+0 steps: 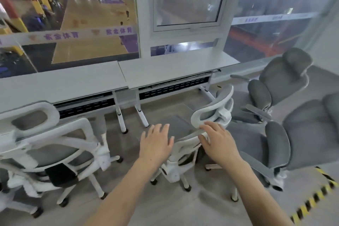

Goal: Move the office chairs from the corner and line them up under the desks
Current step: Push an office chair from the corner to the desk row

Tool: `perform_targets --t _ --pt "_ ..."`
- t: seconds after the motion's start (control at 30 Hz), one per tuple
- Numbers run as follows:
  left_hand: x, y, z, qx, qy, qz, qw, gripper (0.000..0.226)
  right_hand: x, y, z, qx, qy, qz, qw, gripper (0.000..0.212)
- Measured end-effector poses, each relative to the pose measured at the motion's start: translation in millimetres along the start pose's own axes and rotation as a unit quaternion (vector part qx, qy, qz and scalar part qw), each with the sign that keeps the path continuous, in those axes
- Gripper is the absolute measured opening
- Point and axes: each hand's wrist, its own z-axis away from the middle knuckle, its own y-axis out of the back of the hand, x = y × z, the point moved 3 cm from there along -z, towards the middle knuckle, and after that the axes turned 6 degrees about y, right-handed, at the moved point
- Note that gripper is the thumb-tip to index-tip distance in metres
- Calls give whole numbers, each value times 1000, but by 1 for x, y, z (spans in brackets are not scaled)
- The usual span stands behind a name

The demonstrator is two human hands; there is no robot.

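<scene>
A white-framed office chair with grey mesh stands in front of me, its back turned toward the right-hand desk. My right hand rests on the top of its backrest, fingers curled over the frame. Just left of the chair's back hovers my left hand, fingers spread and holding nothing. Another white chair stands at the left desk. Two grey padded chairs stand in the corner at the right.
Both desks stand side by side against a glass wall with a white window frame. Desk legs with castors are between the chairs. Yellow-black hazard tape runs across the grey floor at lower right.
</scene>
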Motion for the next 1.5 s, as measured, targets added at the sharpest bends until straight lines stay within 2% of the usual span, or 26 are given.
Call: perform_targets --t 0.3,0.53,0.63,0.73,0.83,0.93,1.1,1.2,1.5 --pt "104 -15 -86 16 -63 -13 998 54 112 14 -62 19 4 31 999 26" --pt "171 -37 -155 6 -95 -9 995 52 196 13 -114 -53 0 49 997 40" --pt "188 -54 -164 -12 -90 -2 996 50 219 5 -135 -140 21 47 989 53" --pt "191 -65 -171 -7 -68 0 998 48 237 -4 -150 -205 48 42 977 71" --pt "190 -64 -177 9 -51 -11 999 48 255 -10 -163 -182 89 16 979 78" --pt "192 -62 -177 10 -14 -19 1000 48 263 -23 -171 -134 154 -11 979 72" --pt "196 -68 -159 49 76 4 996 44 263 -50 -174 -59 209 -74 973 56" --pt "195 -68 -147 80 130 0 988 42 255 -60 -177 -52 238 -77 967 48" --pt "164 -69 -122 100 234 -25 967 36 204 -61 -156 -79 234 -115 962 38"
